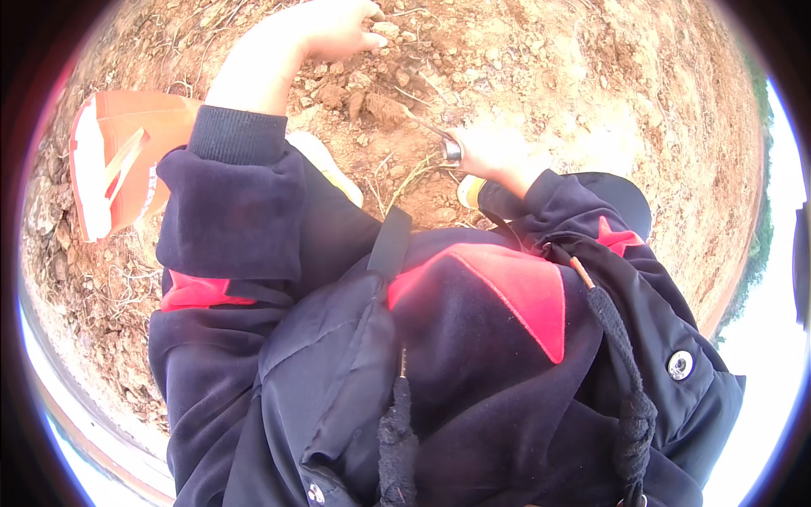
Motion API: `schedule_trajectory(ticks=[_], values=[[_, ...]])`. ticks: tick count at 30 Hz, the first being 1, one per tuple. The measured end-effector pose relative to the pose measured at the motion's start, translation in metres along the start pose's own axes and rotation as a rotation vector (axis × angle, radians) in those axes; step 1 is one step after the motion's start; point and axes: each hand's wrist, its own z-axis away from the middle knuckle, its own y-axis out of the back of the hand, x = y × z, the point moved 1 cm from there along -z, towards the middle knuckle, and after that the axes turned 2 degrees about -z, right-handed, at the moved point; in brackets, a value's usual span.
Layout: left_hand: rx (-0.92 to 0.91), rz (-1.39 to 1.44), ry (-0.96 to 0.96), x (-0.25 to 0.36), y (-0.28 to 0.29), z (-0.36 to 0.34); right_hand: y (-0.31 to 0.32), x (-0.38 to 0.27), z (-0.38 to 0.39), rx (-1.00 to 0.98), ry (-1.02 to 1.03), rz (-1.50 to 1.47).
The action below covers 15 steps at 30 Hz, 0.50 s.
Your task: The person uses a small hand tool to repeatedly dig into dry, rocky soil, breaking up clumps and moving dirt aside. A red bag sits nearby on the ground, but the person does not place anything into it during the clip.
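Orange bag (pixel 139 173) at ten o'clock beside the left sleeve (pixel 228 207), shoes (pixel 470 193) at eleven and one flanking thin stems (pixel 416 178), open stony soil (pixel 625 84) toward two, left hand (pixel 338 29) near twelve, fingers apart, meeting the upper edge, right hand (pixel 490 155) at one, wrapped around a thin tool (pixel 432 129) at twelve.

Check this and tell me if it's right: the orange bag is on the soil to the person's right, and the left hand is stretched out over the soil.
Not quite: the head view shows the orange bag on the soil to the person's left, and the left hand is stretched out over the soil.
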Motion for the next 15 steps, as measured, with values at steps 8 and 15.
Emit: schedule_trajectory(ticks=[8,15], values=[[-0.041,0.053,0.025,-0.01,0.004,0.004,0.028,0.015,0.019,0.368,0.031,-0.012],[-0.018,0.008,0.028,-0.008,0.004,0.006,0.009,-0.01,0.022,0.464,-0.027,-0.117]])
